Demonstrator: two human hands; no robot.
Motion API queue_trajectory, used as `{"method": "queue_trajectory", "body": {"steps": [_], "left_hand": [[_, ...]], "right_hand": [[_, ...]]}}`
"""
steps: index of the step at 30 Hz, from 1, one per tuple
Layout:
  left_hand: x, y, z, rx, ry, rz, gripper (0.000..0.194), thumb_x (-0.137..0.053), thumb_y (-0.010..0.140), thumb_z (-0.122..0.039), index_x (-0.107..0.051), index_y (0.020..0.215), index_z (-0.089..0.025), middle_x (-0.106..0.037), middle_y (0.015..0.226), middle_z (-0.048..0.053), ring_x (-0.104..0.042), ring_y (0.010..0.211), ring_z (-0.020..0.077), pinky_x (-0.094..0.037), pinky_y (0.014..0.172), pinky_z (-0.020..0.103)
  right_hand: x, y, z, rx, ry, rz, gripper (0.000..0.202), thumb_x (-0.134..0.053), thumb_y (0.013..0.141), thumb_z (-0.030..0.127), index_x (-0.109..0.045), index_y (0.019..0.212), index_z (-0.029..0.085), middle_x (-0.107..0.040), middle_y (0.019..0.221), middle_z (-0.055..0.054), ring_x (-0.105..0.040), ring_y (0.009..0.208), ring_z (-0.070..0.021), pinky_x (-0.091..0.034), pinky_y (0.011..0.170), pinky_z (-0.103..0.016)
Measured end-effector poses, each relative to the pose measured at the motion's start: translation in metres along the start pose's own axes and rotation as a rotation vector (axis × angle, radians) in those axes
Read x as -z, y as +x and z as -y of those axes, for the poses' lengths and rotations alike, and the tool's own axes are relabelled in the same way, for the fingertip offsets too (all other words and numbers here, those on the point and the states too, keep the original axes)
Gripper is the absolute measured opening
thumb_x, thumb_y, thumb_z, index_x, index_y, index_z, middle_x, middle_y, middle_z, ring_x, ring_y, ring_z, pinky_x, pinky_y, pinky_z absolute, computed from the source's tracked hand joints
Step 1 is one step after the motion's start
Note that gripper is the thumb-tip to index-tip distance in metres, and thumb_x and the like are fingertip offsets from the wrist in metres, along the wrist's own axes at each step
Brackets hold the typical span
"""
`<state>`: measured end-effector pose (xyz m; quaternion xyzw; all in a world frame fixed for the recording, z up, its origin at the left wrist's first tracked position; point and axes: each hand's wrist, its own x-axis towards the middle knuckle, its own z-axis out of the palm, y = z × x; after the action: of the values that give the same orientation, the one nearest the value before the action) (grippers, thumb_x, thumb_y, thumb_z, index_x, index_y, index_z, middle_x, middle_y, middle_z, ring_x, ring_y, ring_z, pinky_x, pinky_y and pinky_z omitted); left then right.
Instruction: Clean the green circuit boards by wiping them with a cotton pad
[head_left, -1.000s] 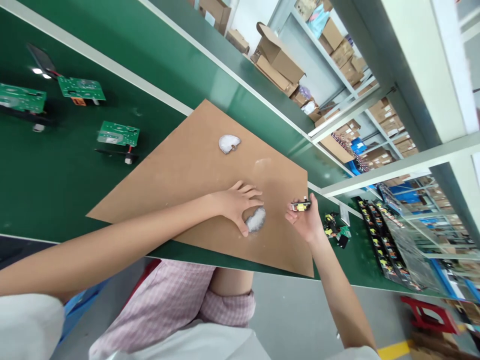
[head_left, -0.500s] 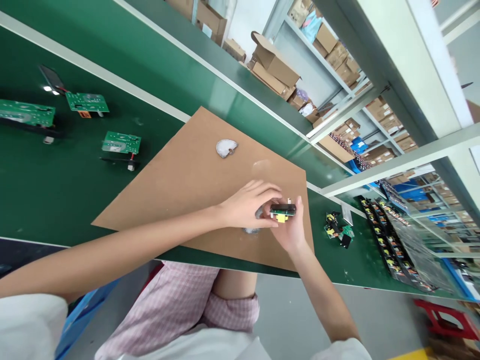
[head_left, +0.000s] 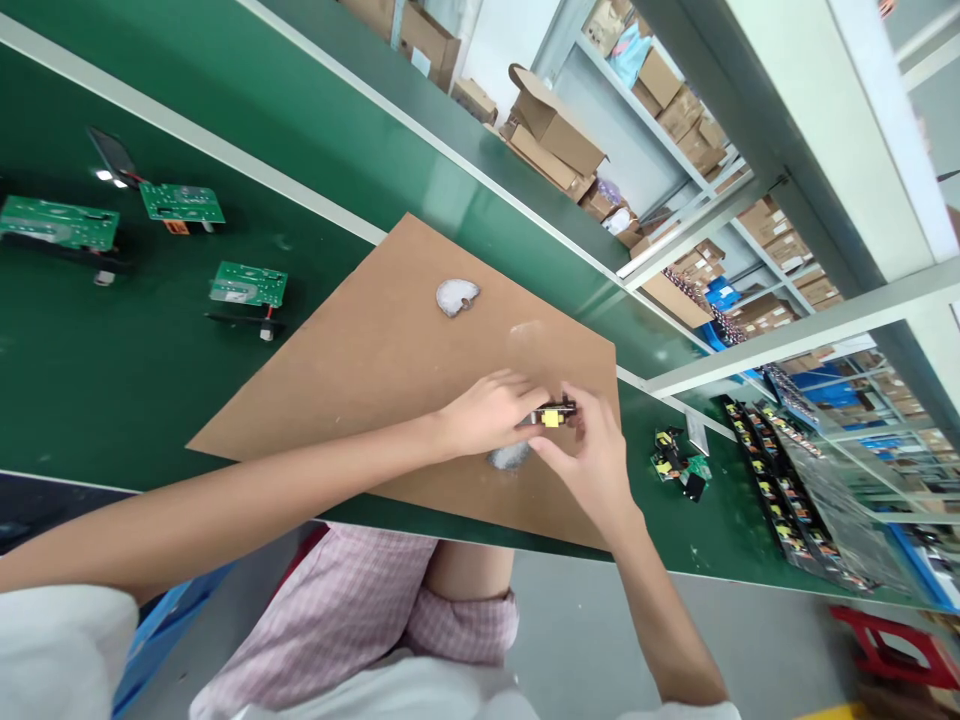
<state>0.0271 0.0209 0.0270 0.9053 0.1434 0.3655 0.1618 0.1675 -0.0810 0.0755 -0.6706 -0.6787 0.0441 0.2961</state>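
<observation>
Over one cardboard sheet [head_left: 360,370] — two hands, left hand [head_left: 486,412] and right hand [head_left: 592,462], pinch one component [head_left: 553,414].

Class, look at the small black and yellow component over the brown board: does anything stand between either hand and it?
Nothing visible does. The left hand and right hand both grip the small component directly, just above the white blob on the brown board.

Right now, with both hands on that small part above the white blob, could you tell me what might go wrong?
1. The part is pinched only at the fingertips of the left hand and right hand; it could slip.
2. The white blob lies just beneath, so a wrist might smear it across the board.
</observation>
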Motion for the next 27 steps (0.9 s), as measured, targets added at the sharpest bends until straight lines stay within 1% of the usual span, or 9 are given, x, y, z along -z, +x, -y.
{"method": "queue_trajectory", "body": {"steps": [3, 8, 11, 13, 15, 17, 20, 23, 27], "left_hand": [[-0.002, -0.001, -0.001, 0.024, 0.033, -0.007, 0.016, -0.049, 0.082, -0.027, -0.055, 0.09, -0.015, -0.059, 0.081, 0.004, -0.052, 0.079, 0.0159, -0.042, 0.068, 0.027], [-0.003, 0.0, -0.005, 0.084, -0.055, -0.067, 0.015, -0.049, 0.082, -0.031, -0.054, 0.083, -0.017, -0.058, 0.075, 0.002, -0.048, 0.078, 0.0149, -0.04, 0.065, 0.025], [-0.005, 0.0, -0.004, 0.118, -0.1, -0.064, 0.018, -0.049, 0.082, -0.033, -0.052, 0.076, -0.017, -0.058, 0.076, 0.002, -0.047, 0.079, 0.0145, -0.039, 0.065, 0.025], [-0.007, 0.0, -0.003, 0.126, -0.088, -0.054, 0.021, -0.048, 0.083, -0.036, -0.051, 0.075, -0.016, -0.057, 0.078, 0.003, -0.046, 0.08, 0.015, -0.04, 0.066, 0.026], [-0.009, -0.001, -0.003, 0.1, -0.046, -0.046, 0.021, -0.046, 0.084, -0.034, -0.052, 0.075, -0.016, -0.056, 0.078, 0.004, -0.046, 0.08, 0.0157, -0.04, 0.067, 0.027], [-0.01, -0.002, -0.003, 0.045, 0.008, -0.049, 0.017, -0.046, 0.083, -0.029, -0.052, 0.076, -0.015, -0.055, 0.077, 0.005, -0.047, 0.08, 0.0162, -0.041, 0.068, 0.027], [-0.01, -0.002, -0.003, -0.019, 0.082, -0.074, 0.015, -0.045, 0.083, -0.026, -0.052, 0.076, -0.015, -0.055, 0.077, 0.005, -0.047, 0.078, 0.0165, -0.04, 0.07, 0.028], [-0.008, -0.003, -0.004, -0.03, 0.082, -0.094, 0.021, -0.045, 0.085, -0.033, -0.051, 0.077, -0.015, -0.055, 0.077, 0.005, -0.047, 0.078, 0.0166, -0.039, 0.07, 0.029], [-0.003, -0.004, -0.004, -0.036, -0.073, -0.105, 0.034, -0.049, 0.081, -0.046, -0.051, 0.096, -0.016, -0.058, 0.087, 0.006, -0.049, 0.084, 0.0175, -0.04, 0.075, 0.031]], "right_hand": [[-0.008, 0.001, 0.004, -0.057, -0.002, 0.01, 0.047, -0.064, 0.074, 0.046, -0.049, 0.113, 0.025, -0.056, 0.106, -0.006, -0.057, 0.088, -0.0215, -0.05, 0.074, -0.036], [-0.019, 0.007, -0.014, -0.22, 0.323, 0.033, 0.038, -0.062, 0.076, 0.045, -0.053, 0.107, 0.025, -0.062, 0.099, -0.004, -0.06, 0.084, -0.0196, -0.051, 0.07, -0.032], [-0.018, 0.007, -0.022, -0.246, 0.458, 0.077, 0.041, -0.062, 0.076, 0.045, -0.05, 0.109, 0.025, -0.061, 0.101, -0.005, -0.06, 0.081, -0.0186, -0.051, 0.062, -0.029], [-0.018, 0.006, -0.024, -0.253, 0.487, 0.098, 0.037, -0.06, 0.078, 0.045, -0.05, 0.107, 0.024, -0.061, 0.099, -0.005, -0.06, 0.08, -0.0181, -0.049, 0.058, -0.027], [-0.021, 0.005, -0.024, -0.237, 0.49, 0.107, 0.03, -0.056, 0.081, 0.045, -0.053, 0.1, 0.023, -0.062, 0.096, -0.005, -0.059, 0.083, -0.0183, -0.049, 0.061, -0.027], [-0.028, 0.003, -0.023, -0.227, 0.489, 0.088, 0.027, -0.053, 0.083, 0.046, -0.054, 0.095, 0.022, -0.061, 0.091, -0.004, -0.057, 0.085, -0.018, -0.048, 0.067, -0.028], [-0.041, 0.002, -0.023, -0.235, 0.511, 0.027, 0.028, -0.048, 0.085, 0.049, -0.052, 0.087, 0.021, -0.056, 0.08, -0.001, -0.054, 0.075, -0.0159, -0.045, 0.064, -0.027], [-0.049, 0.001, -0.024, -0.256, 0.542, -0.034, 0.03, -0.043, 0.086, 0.05, -0.047, 0.078, 0.021, -0.049, 0.07, 0.001, -0.049, 0.066, -0.0145, -0.041, 0.058, -0.027], [-0.041, 0.001, -0.024, -0.244, 0.492, -0.109, 0.025, -0.044, 0.085, 0.044, -0.043, 0.072, 0.022, -0.045, 0.066, 0.002, -0.046, 0.062, -0.014, -0.041, 0.057, -0.027]]}}
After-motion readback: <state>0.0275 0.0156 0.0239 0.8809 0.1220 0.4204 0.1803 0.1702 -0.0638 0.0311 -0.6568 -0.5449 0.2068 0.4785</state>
